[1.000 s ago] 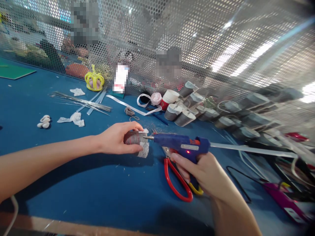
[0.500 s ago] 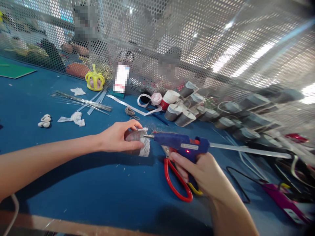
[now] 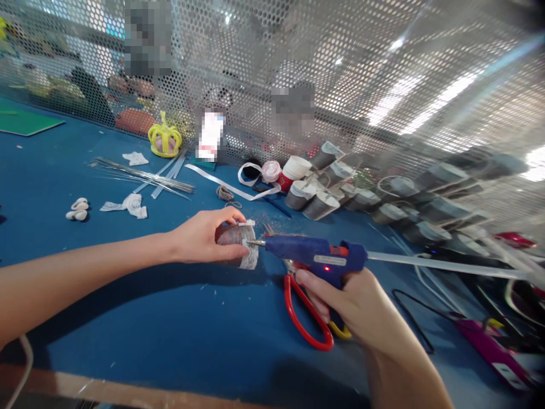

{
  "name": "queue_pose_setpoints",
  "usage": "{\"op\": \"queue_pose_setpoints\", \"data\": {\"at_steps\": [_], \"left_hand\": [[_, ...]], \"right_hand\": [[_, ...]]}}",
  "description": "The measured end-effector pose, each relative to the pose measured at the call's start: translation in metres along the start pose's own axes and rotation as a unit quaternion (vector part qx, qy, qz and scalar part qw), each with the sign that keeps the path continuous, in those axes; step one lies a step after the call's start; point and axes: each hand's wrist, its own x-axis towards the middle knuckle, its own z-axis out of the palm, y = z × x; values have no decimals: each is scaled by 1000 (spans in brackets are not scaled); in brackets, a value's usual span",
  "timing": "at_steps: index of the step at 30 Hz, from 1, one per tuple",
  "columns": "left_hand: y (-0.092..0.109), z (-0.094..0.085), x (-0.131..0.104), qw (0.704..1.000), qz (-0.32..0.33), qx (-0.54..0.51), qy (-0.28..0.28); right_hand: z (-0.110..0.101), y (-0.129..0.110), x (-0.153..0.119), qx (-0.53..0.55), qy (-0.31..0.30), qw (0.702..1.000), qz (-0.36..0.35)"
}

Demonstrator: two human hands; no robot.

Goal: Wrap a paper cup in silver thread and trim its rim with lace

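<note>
Lace-rimmed grey cylinder [image 3: 233, 234]: where is it, and how does it lie?

Up and to the left of the scissors [image 3: 288, 287], long axis sideways, lace facing right.

And each grip?

Left hand [image 3: 206, 237] wrapped round the cylinder; right hand [image 3: 349, 298], over the scissors, clasped on the glue gun [image 3: 298, 248], its nozzle [image 3: 258, 242] meeting or nearly meeting the lace

The left forearm [image 3: 106, 258], bare, reaches in from the left over the surface [image 3: 170, 329], roughly in line with its near edge. Its wrist is almost straight, and the left hand [image 3: 208, 238] is curled in a grip, thumb [image 3: 230, 253] toward the near edge, fingers [image 3: 232, 215] bent on the far side. The right forearm [image 3: 409, 363], also bare, slants in from the near right corner; the right hand [image 3: 353, 295] is closed, facing the left one.
</note>
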Motion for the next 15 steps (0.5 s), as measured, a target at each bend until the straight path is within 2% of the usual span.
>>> {"op": "queue_pose_setpoints", "data": {"at_steps": [7,12,15], "left_hand": [[0,0,0,1000,9,-7,-2],[-2,-1,0,999,-9,-31,-4],[-2,-1,-1,998,-16,-59,-15]], "right_hand": [[-3,-2,0,-14,3,1000,-1],[-5,3,2,10,-45,999,10],[-4,7,5,27,-28,999,1]]}}
